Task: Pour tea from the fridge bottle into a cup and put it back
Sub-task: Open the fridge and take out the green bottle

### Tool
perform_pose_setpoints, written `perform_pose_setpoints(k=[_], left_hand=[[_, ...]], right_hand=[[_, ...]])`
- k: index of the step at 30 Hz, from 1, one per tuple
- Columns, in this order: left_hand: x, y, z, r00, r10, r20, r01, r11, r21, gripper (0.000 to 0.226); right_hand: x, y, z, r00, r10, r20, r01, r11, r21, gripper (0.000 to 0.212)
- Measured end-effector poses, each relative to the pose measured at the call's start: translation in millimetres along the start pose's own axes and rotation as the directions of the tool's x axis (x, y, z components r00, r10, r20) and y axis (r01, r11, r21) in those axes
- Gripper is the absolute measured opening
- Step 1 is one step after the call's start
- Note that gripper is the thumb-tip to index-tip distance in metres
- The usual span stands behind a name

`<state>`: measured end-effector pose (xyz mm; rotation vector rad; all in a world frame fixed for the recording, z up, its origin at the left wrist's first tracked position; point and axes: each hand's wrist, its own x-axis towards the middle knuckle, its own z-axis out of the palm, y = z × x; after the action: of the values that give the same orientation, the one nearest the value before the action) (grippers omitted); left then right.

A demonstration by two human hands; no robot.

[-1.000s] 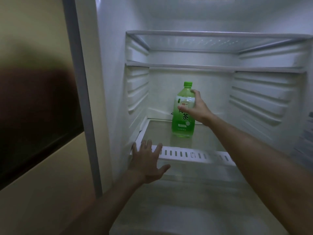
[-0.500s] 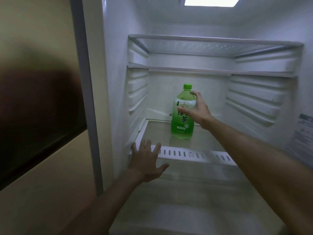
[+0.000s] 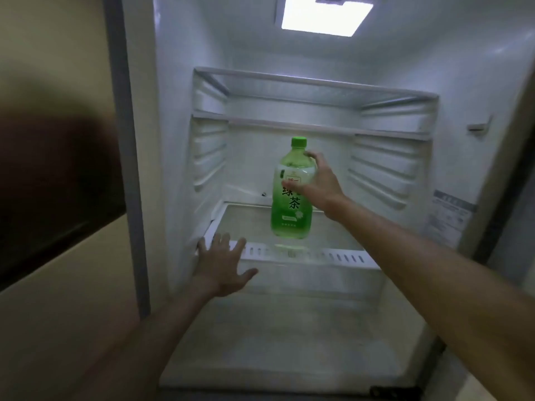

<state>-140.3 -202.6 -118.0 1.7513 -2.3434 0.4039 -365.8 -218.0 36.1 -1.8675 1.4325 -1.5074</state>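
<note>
A green tea bottle with a green cap and a label stands upright inside the open fridge, its base just above the glass shelf. My right hand grips the bottle round its upper body from the right. My left hand rests with spread fingers on the white front rim of that shelf at the left. No cup is in view.
The fridge interior is white with ribbed side walls and an upper glass shelf. A lit lamp is in the ceiling. A lower compartment lies below. A beige wall with a dark panel is on the left.
The bottle has come forward toward the shelf's front and seems lifted slightly off it, still in my right hand. My left hand stays on the shelf rim. The view has tilted up.
</note>
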Motion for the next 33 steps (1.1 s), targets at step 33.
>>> perform_pose_setpoints(k=[33], left_hand=[[-110, 35, -80, 0.984, -0.092, 0.153, 0.16, 0.835, -0.527, 0.051]], right_hand=[[-176, -111, -52, 1.0, 0.006, 0.012, -0.006, 0.999, 0.047, 0.081]])
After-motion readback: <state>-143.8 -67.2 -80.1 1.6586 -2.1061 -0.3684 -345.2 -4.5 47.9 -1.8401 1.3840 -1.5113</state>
